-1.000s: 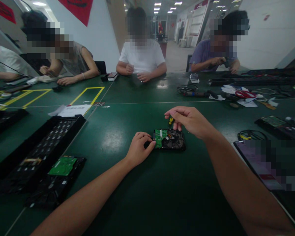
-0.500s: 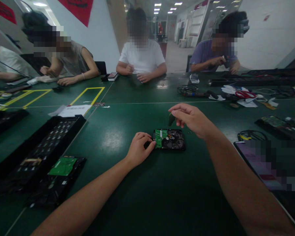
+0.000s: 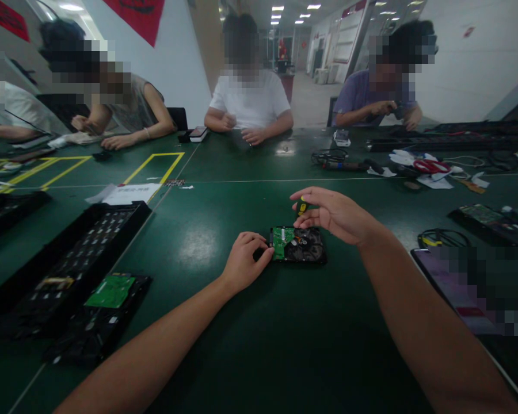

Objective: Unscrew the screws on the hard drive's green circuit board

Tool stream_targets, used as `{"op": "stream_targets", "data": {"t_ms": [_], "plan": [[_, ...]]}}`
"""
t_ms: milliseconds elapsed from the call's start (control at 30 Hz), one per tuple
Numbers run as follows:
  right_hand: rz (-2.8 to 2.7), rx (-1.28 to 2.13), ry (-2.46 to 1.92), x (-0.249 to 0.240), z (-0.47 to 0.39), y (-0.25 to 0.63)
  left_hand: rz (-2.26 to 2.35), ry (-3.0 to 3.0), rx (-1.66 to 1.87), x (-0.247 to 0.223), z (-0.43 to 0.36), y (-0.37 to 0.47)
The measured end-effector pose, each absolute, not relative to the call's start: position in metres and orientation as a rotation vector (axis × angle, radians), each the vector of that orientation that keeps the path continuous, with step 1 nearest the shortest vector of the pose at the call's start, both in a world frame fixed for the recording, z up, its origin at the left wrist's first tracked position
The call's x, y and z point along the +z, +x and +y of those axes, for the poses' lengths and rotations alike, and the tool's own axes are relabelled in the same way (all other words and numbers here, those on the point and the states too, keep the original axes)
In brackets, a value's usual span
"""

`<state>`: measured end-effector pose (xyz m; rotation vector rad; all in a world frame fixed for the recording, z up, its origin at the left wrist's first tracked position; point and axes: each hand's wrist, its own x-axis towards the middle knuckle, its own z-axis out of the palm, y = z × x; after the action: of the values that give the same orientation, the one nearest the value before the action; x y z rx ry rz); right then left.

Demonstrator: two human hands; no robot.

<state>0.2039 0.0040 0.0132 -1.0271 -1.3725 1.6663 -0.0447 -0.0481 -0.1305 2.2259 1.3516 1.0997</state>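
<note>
A hard drive [image 3: 308, 246] lies on the green table with its circuit board side up. My left hand [image 3: 247, 259] grips the drive's left end, thumb at the near corner and fingers at the far side. Above the drive's far edge, my right hand [image 3: 328, 214] is closed on a small screwdriver [image 3: 303, 206] with a black and yellow handle. The screwdriver stands upright over the board's right edge; its tip is hidden behind my fingers.
Left lie a long black tray [image 3: 90, 247] and more drives with a green board [image 3: 110, 291]. A white paper [image 3: 132, 194] sits beyond the tray. To the right are a phone-like screen [image 3: 453, 287], a coiled cable [image 3: 442, 237] and a circuit assembly [image 3: 483, 221]. Several people sit opposite.
My right hand's fingers have shifted on the screwdriver, the lower ones moving down and left toward the drive. More of the yellow handle marking shows. My left hand and the drive stay put.
</note>
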Motion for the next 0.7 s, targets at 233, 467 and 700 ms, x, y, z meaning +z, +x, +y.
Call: {"op": "stream_targets", "data": {"t_ms": [233,467,700], "plan": [[-1.431,1.616,-1.085,0.008,0.009,0.209,1.354,2.226,1.105,-0.131,-0.048,-0.044],[-1.448,1.723,-1.131,0.003,0.014,0.215,1.354,2.227,1.098,-0.134,-0.047,-0.045],[-1.402,1.76,-1.102,0.001,0.014,0.212,1.348,2.222,1.084,-0.131,-0.048,-0.045]]}}
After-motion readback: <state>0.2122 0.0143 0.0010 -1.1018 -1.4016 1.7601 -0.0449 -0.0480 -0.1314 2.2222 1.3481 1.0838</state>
